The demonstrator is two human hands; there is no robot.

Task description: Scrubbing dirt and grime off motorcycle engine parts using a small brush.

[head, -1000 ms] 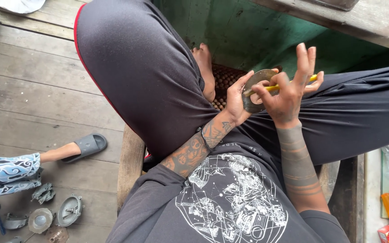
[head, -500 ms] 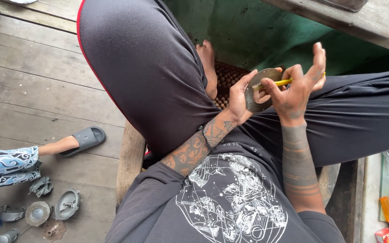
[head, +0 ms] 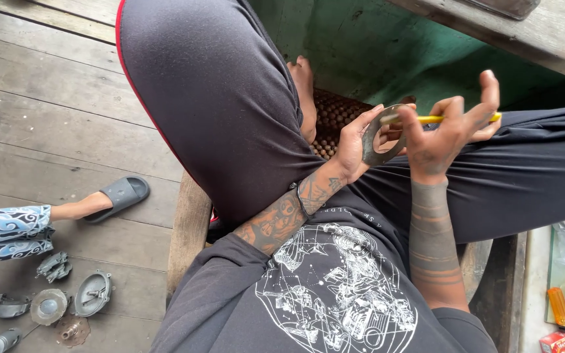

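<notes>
My left hand (head: 354, 140) grips a flat grey metal ring (head: 379, 138) by its edge, held upright above my lap. My right hand (head: 449, 131) holds a thin yellow tool (head: 456, 119) level, its tip resting at the ring's opening, with the little finger raised. Both forearms are tattooed. I sit cross-legged in dark trousers (head: 217, 98) and a dark printed shirt (head: 335, 294).
Wooden plank floor (head: 47, 98) lies to the left, with several grey metal parts (head: 67, 304) on it. Another person's foot in a grey slipper (head: 109, 196) rests nearby. A beaded mat (head: 335, 117) and green wall (head: 374, 46) sit ahead; small items (head: 560, 314) lie at right.
My right hand's fingers have curled down around the yellow tool, and both hands with the ring have shifted slightly lower and right in view.
</notes>
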